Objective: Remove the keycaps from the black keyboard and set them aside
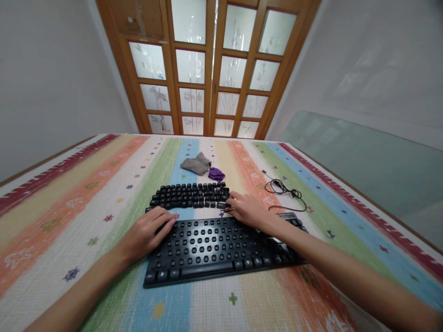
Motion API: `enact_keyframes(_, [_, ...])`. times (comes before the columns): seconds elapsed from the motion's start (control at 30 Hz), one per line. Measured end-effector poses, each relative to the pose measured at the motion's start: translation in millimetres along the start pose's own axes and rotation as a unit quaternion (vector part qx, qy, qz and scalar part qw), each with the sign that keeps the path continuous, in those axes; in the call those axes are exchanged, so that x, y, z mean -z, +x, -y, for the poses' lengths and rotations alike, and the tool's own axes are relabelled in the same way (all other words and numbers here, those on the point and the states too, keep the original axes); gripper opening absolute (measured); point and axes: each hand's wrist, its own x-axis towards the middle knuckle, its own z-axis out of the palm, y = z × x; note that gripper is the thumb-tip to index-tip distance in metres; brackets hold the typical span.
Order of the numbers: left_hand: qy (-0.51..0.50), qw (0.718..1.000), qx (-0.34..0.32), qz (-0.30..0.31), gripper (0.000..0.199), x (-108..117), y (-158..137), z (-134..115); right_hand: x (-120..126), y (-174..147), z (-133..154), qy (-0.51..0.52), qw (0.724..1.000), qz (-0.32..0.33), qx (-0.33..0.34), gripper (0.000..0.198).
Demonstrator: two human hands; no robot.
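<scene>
A black keyboard (204, 244) lies in front of me, most of its keycaps off and the bare key posts showing. Beyond it, loose black keycaps (187, 196) are laid out in rows on the cloth. My left hand (148, 233) rests over the keyboard's far left corner, thumb apart from the fingers. At the right end of the loose rows, my right hand (245, 210) has its fingers pinched together beside a long keycap (222, 205). A thin dark thing shows under those fingertips; what they hold is too small to make out.
Behind the keycaps lie a grey cloth (196, 164) and a crumpled purple cloth (216, 174). A coiled black cable (282, 188) is on the right. A striped tablecloth (114, 193) covers the table. Wooden doors with glass panes stand at the far end.
</scene>
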Motion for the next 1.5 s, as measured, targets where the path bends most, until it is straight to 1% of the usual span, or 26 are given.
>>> enact_keyframes(0.1, [0.006,1.000,-0.004,0.007,0.024,0.9,-2.3,-0.7,-0.3,2.9,0.1,0.004,1.000,-0.006,-0.001,0.018])
enact_keyframes(0.2, [0.007,1.000,-0.001,0.016,0.024,0.9,-3.1,-1.1,-1.0,4.4,-2.0,0.015,1.000,-0.027,0.000,0.018])
enact_keyframes(0.3, [0.011,1.000,-0.003,0.019,0.024,-0.1,-3.4,-0.8,-1.0,4.7,-5.1,0.032,0.998,-0.042,0.016,0.014])
enact_keyframes(0.43, [0.018,1.000,-0.012,0.019,0.025,-0.5,-4.2,-0.3,-1.2,5.4,-7.1,0.031,0.999,-0.033,0.028,0.013])
enact_keyframes(0.73, [0.011,1.000,0.000,0.017,0.025,-0.7,-2.9,-0.5,3.8,5.7,-1.9,0.027,0.999,-0.022,0.010,0.015])
enact_keyframes(1.0, [0.029,0.999,-0.023,0.001,0.024,0.4,-2.8,-0.4,5.2,10.3,2.7,0.023,0.999,-0.036,-0.013,0.026])
enact_keyframes(1.2, [0.033,0.999,-0.014,0.002,0.027,3.8,-2.5,-0.9,2.0,13.5,4.4,0.016,1.000,-0.022,-0.014,0.025])
enact_keyframes(1.5, [0.029,0.999,0.005,0.018,0.028,5.9,-3.7,1.9,0.8,12.0,2.6,0.029,0.999,-0.023,-0.008,0.024])
